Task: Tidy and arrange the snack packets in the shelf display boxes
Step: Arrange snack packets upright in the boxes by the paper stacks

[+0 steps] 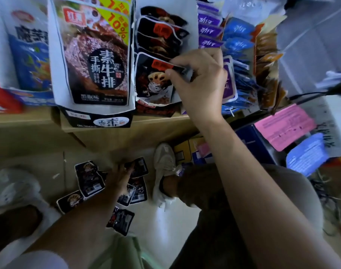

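The step in hand is judged to be the refilling of the black-packet box (192, 26). A row of black packets is stood on edge inside it. The front packet (154, 82) of that row is pinched at its top edge between the thumb and fingers of the right hand (200, 78). Below the box, several fallen packets (89, 181) of the same kind are scattered on the floor (165, 239). The left hand (119, 177) is laid among them; whether anything is gripped cannot be told, as it is blurred. Much of the task is judged to be left. Next, the front packet should be squared upright against the row, then a fallen packet lifted and slotted in before it, printed face forward.

The box is carried by a pale wooden shelf (30, 121). Left of the box, a larger steak-packet box (96, 117) is seen overhanging the shelf edge. Right of the box, purple packets (208, 32) and blue packets (237, 33) are crowded together. Below and right of it a pink sheet (282, 125) is seen, and beneath it a pale shoe (164, 162).
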